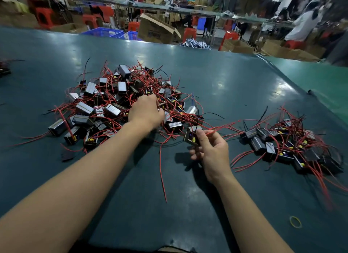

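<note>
Green mat point(235, 86), right hand point(211, 151) gripping a module point(189, 137) beside the pile point(105, 105), left hand point(146, 111) in it, grip hidden.

Overhead light, bright; we log glare on the glossy teal table mat point(216, 79) beyond the grip, soft shadow beneath our right hand point(212, 151); far edges blurred, bowed.

I get one view only, from a wide-angle camera on the person's head. It faces forward and down over the worktop point(216, 79), near enough that both forearms enter from its near edge and the left hand point(146, 111) and right hand point(211, 151) sit mid-frame. The far edge bows across the top; the right edge slants down.
</note>
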`<state>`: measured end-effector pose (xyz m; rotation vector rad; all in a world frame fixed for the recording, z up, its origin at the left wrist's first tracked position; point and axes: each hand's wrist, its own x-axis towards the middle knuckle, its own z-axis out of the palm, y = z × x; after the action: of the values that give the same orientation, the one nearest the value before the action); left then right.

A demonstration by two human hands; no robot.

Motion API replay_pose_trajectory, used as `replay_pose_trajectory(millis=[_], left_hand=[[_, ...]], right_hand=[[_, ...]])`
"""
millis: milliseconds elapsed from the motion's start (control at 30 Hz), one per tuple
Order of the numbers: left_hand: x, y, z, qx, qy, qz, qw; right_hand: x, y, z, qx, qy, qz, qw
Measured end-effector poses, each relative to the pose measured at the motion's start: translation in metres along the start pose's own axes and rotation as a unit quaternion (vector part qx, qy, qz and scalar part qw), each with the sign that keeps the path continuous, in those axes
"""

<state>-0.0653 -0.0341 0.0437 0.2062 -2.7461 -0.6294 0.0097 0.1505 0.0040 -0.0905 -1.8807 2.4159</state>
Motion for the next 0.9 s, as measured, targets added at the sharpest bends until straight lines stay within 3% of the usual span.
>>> replay_pose_trajectory(millis=[100, 200, 300, 367, 433, 567, 667, 733, 833, 900], left_hand=[[0.016, 0.005, 0.007, 0.079, -0.11, -0.046, 0.99], [0.02, 0.005, 0.01, 0.069, -0.113, -0.089, 0.987], [0.017, -0.002, -0.005, 0.015, -0.03, -0.098, 0.995], [0.008, -0.01, -0.021, -0.093, 0.075, -0.071, 0.99], [-0.003, -0.019, -0.039, -0.216, 0.1, -0.06, 0.969], [-0.028, -0.031, -0.059, -0.427, 0.01, -0.108, 0.898], [-0.045, -0.03, -0.068, -0.552, -0.018, -0.121, 0.825], [-0.057, -0.026, -0.068, -0.634, -0.077, -0.099, 0.763], [-0.074, -0.015, -0.058, -0.699, -0.205, -0.072, 0.681], [-0.084, -0.006, -0.043, -0.697, -0.249, -0.068, 0.669]], right_hand=[[-0.002, -0.002, -0.003, 0.019, -0.007, 0.017, 1.0], [-0.002, -0.004, -0.005, 0.04, -0.009, 0.033, 0.999], [0.0, -0.004, -0.006, 0.054, -0.007, 0.044, 0.998], [0.002, -0.004, -0.005, 0.058, -0.006, 0.043, 0.997], [0.004, -0.003, -0.005, 0.054, -0.008, 0.039, 0.998], [0.005, -0.002, -0.003, 0.047, -0.021, 0.049, 0.997], [0.004, -0.003, -0.003, 0.051, -0.019, 0.051, 0.997], [0.003, -0.004, -0.003, 0.066, -0.014, 0.051, 0.996], [0.001, -0.004, -0.003, 0.075, -0.012, 0.04, 0.996], [0.0, -0.003, -0.004, 0.048, -0.015, 0.017, 0.999]])
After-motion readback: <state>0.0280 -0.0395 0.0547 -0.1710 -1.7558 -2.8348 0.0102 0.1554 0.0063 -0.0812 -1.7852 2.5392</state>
